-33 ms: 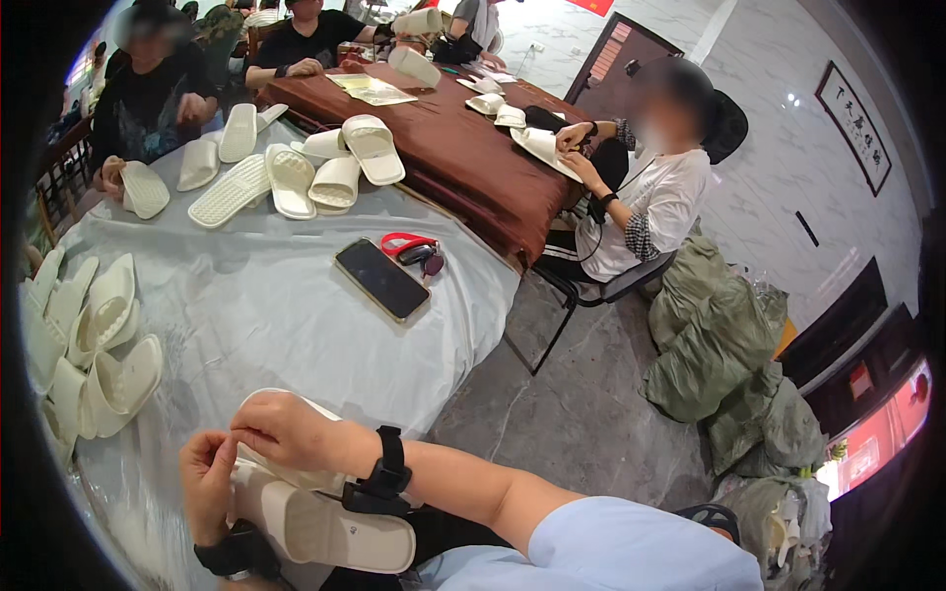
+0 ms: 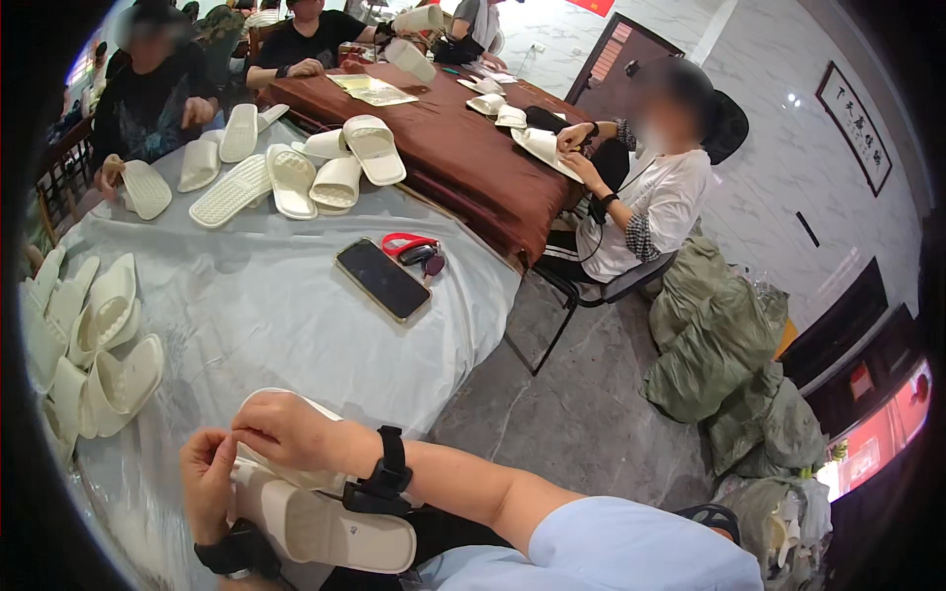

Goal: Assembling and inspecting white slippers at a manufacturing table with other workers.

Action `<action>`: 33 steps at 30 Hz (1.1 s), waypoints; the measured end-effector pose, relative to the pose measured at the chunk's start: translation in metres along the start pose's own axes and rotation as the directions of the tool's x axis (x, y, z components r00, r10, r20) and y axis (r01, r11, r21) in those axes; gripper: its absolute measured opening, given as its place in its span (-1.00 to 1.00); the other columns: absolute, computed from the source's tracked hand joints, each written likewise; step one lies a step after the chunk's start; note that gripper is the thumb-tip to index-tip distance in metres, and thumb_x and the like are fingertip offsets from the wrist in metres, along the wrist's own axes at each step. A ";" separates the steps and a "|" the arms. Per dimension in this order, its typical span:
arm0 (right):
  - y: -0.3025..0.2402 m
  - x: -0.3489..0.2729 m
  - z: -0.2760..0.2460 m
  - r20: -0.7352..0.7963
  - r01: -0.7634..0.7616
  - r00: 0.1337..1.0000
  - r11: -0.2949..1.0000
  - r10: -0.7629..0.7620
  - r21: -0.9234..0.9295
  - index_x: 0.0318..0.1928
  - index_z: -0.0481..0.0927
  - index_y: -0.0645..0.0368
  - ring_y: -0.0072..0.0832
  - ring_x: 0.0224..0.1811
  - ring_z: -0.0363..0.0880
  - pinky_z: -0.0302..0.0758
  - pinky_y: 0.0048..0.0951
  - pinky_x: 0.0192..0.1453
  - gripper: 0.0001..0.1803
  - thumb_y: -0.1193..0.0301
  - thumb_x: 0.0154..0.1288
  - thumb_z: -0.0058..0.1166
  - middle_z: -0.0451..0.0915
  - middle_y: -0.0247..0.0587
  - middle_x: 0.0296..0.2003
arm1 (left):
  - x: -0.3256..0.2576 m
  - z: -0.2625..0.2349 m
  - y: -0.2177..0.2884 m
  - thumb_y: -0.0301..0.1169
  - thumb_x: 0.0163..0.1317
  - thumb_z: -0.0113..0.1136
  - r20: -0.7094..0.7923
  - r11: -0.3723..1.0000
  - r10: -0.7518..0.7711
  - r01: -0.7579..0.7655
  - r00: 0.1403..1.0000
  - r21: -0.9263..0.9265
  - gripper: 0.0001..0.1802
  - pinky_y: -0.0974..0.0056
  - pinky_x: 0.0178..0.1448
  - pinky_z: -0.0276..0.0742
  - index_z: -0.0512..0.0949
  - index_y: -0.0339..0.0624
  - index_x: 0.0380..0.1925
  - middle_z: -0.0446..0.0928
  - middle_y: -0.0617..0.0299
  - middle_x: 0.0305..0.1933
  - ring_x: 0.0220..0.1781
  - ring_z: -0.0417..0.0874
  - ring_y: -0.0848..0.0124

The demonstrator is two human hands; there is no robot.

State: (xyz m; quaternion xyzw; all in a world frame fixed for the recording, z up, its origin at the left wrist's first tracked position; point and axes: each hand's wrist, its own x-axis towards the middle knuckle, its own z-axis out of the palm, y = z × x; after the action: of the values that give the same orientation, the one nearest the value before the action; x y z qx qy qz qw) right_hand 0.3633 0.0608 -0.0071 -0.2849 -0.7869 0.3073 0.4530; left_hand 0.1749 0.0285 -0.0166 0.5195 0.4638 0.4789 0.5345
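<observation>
Pinched between both your hands is a cream slipper (image 2: 325, 527), lying at the near edge of the grey-covered table (image 2: 266, 315). Your left hand (image 2: 209, 483) grips its heel end, fingers closed on the sole; your right hand (image 2: 286, 430) curls over the strap, fingertips pressed together on it. Beyond the slipper, a black phone (image 2: 382, 279) and red-tagged keys (image 2: 414, 251) lie near the table's right edge. Left of the slipper, stacked cream slippers (image 2: 94, 345) crowd the table's rim. Bare cloth lies between the slipper and phone.
</observation>
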 end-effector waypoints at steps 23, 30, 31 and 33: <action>0.001 -0.002 0.002 -0.017 0.007 1.000 0.998 -0.008 -0.060 -0.37 0.53 0.27 -0.13 -0.35 0.51 0.44 -0.25 -0.26 -0.89 0.48 0.15 0.15 0.52 -0.07 -0.47 | 0.002 0.000 -0.006 -0.58 0.20 0.20 0.079 0.997 0.079 -0.077 0.994 -0.018 -0.98 0.50 -0.27 0.24 0.60 -0.30 -0.39 0.44 0.40 -0.45 -0.38 0.37 0.63; 0.001 -0.002 0.002 0.004 0.022 1.000 0.997 -0.021 -0.073 -0.39 0.51 0.26 -0.12 -0.36 0.51 0.44 -0.23 -0.26 -0.89 0.48 0.13 0.14 0.52 -0.07 -0.47 | 0.000 0.000 0.001 -0.65 0.15 0.17 0.070 0.995 0.075 -0.079 0.995 0.059 -0.95 0.49 -0.32 0.24 0.59 -0.32 -0.42 0.41 0.37 -0.47 -0.41 0.37 0.61; 0.001 -0.003 0.002 0.007 0.024 1.000 0.996 -0.023 -0.082 -0.39 0.51 0.26 -0.12 -0.36 0.51 0.45 -0.23 -0.26 -0.89 0.48 0.13 0.14 0.52 -0.07 -0.47 | -0.001 0.002 0.003 -0.65 0.15 0.17 0.067 0.995 0.075 -0.079 0.995 0.061 -0.95 0.49 -0.32 0.24 0.59 -0.32 -0.42 0.41 0.37 -0.47 -0.41 0.37 0.61; 0.002 -0.003 0.002 0.010 0.028 1.000 0.996 -0.027 -0.089 -0.39 0.51 0.25 -0.11 -0.36 0.51 0.45 -0.23 -0.25 -0.90 0.49 0.13 0.14 0.52 -0.07 -0.47 | -0.001 0.004 0.005 -0.67 0.14 0.15 0.048 0.987 0.132 -0.135 0.990 0.088 -0.93 0.48 -0.32 0.26 0.59 -0.32 -0.42 0.43 0.34 -0.45 -0.40 0.38 0.60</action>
State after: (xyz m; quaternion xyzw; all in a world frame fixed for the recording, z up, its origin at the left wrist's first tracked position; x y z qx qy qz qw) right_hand 0.3635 0.0590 -0.0108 -0.2924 -0.8056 0.2669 0.4408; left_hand 0.1787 0.0266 -0.0117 0.5831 0.4382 0.4810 0.4864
